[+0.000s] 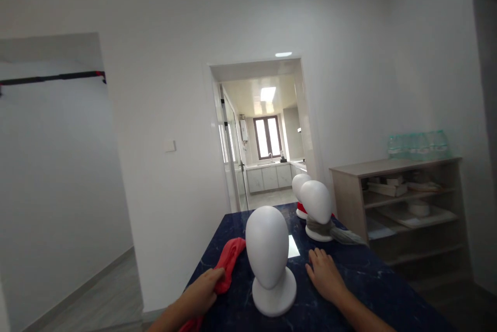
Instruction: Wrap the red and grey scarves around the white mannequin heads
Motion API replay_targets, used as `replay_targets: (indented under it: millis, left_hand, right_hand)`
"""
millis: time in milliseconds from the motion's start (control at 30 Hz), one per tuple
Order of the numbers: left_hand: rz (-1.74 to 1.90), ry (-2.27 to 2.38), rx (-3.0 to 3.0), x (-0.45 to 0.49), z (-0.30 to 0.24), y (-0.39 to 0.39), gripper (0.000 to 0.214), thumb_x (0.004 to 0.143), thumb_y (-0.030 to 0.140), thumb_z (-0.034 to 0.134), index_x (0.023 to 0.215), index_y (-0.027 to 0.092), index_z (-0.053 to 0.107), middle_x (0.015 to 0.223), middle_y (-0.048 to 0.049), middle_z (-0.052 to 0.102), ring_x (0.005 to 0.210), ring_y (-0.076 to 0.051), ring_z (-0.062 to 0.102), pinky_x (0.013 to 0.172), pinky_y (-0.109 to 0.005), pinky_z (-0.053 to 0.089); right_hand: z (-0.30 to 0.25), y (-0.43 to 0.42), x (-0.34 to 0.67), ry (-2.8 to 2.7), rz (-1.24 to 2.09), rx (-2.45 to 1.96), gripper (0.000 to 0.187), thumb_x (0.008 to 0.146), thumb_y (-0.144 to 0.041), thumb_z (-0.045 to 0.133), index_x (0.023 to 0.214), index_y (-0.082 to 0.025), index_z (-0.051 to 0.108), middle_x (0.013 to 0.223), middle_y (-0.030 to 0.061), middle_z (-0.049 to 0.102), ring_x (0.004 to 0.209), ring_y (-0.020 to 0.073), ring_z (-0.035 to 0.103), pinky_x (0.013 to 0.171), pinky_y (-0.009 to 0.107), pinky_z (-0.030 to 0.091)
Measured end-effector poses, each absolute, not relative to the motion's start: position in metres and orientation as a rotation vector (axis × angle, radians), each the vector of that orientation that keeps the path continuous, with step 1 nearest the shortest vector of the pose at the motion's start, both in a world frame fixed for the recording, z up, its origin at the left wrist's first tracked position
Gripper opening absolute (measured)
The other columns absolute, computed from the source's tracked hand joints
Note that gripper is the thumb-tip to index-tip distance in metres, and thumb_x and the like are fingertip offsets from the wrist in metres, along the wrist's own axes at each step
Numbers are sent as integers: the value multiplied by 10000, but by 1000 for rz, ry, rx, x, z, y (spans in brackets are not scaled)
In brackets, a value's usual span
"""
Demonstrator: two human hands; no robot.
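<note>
My left hand (202,291) is closed around a red scarf (229,260), a long strip of cloth on the table's left side that runs both ahead of and behind the fist. Just right of it stands a white mannequin head (267,249), upright on its round base with a bare neck. On the other side of that head, my right hand (325,276) rests palm down at the table surface, fingers loosely stretched and holding nothing. Neither hand touches the head.
Farther along the dark blue marbled table (357,283) stand two more mannequin heads, the nearer (317,201) wearing a grey scarf (319,227), the farther (299,185) with red cloth. A wooden shelf (345,187) with bottles (417,145) is at right; a doorway opens ahead.
</note>
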State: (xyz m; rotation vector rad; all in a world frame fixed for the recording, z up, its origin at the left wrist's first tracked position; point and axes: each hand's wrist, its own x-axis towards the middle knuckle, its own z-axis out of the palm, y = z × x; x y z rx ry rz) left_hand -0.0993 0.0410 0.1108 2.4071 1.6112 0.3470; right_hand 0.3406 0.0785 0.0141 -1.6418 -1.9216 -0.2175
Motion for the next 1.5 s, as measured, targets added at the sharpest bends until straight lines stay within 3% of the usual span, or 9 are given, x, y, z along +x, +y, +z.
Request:
replay_targets:
  millis: [100, 200, 367, 633, 833, 967, 1133, 1300, 1500]
  left_hand:
    - [612, 1700, 2307, -109, 132, 29, 297, 735, 232, 522, 996, 255, 662, 1007, -33, 751, 1005, -273, 688, 916, -365, 485]
    - [1054, 1669, 2091, -111, 165, 30, 245, 801, 405, 541, 938, 236, 653, 868, -24, 725, 867, -269, 680, 826, -368, 515]
    - [1458, 1553, 1699, -100, 209, 38, 481, 760, 632, 661, 988, 211, 702, 855, -37, 738, 826, -264, 696, 773, -364, 540]
    - [1334, 1437, 1744, -66, 257, 7, 470, 839, 597, 648, 1096, 209, 709, 907, -45, 777, 875, -270, 726, 841, -371, 529]
    - [1237, 1359, 1918, -18, 282, -39, 375, 918, 543, 608, 1119, 240, 698, 935, -18, 760, 881, -238, 696, 860, -348, 502]
    - [1177, 1333, 2096, 20, 276, -52, 303, 928, 467, 588, 1081, 230, 700, 932, -24, 738, 888, -232, 675, 851, -337, 493]
    - [1061, 1284, 2176, 49, 266, -64, 258, 962, 374, 538, 1119, 247, 700, 1011, -28, 743, 935, -215, 684, 857, -318, 480]
    - [926, 1249, 2066, 46, 269, -66, 318, 908, 436, 645, 1131, 214, 692, 949, -18, 732, 886, -206, 666, 809, -307, 482]
    - [610, 1163, 1844, 29, 278, -64, 517, 679, 388, 864, 1135, 209, 700, 998, -38, 765, 850, -224, 695, 717, -292, 488]
  right_hand:
    - [15, 79, 341, -1920, -209, -1632, 179, 1001, -243, 549, 1092, -192, 694, 1115, 110, 681, 1063, 292, 592, 918, 388, 368]
    - [15, 78, 342, -1913, -218, -1628, 157, 998, -241, 551, 1045, -197, 694, 1086, 102, 679, 1031, 286, 597, 892, 380, 366]
    - [9, 81, 342, -1892, -232, -1585, 140, 985, -231, 553, 1016, -200, 687, 1070, 101, 683, 1020, 286, 600, 883, 380, 373]
    - [62, 54, 358, -1392, -46, -1185, 277, 1027, -432, 499, 851, -238, 589, 864, 60, 652, 843, 254, 606, 804, 367, 441]
    - [134, -55, 275, -1601, 430, -869, 279, 1017, -492, 578, 932, -234, 641, 837, 18, 686, 763, 194, 628, 699, 298, 461]
    - [168, -85, 208, -1718, 846, -766, 353, 904, -401, 729, 1204, -230, 659, 999, 41, 767, 863, 208, 709, 699, 283, 497]
    - [174, -67, 182, -1563, 904, -807, 217, 799, -355, 807, 888, -204, 680, 804, 14, 737, 759, 199, 686, 636, 274, 465]
    - [159, -46, 200, -1455, 1210, -618, 309, 839, -445, 778, 963, -169, 717, 868, 43, 757, 785, 226, 709, 631, 291, 510]
    - [164, -40, 223, -1461, 1147, -634, 386, 842, -539, 804, 881, -168, 704, 856, 49, 753, 803, 213, 677, 699, 304, 513]
